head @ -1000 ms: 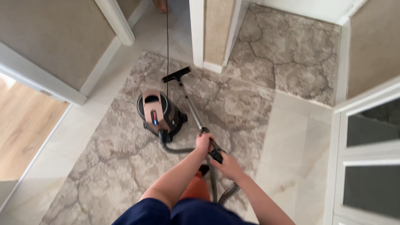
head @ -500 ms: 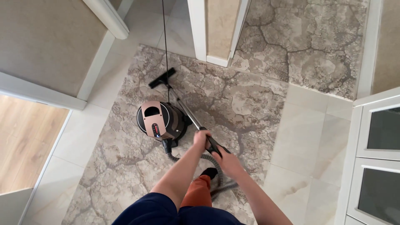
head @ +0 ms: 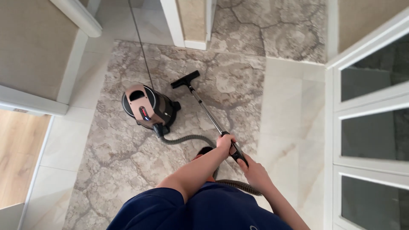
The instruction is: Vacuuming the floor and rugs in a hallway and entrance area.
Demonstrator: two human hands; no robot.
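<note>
Wand: smooth shiny metal tube, ahead of the left hand.
Canister: glossy plastic — copper and black, left of both hands.
Hose: ribbed matt plastic.
Rug: matt woven cloth.
Floor tiles: smooth, faintly glossy — right of the right hand.

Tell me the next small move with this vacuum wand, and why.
Probably push the floor nozzle forward along the rug. Both the left hand and right hand grip the wand handle, and patterned rug lies ahead of the nozzle, short of the white door frame.
</note>
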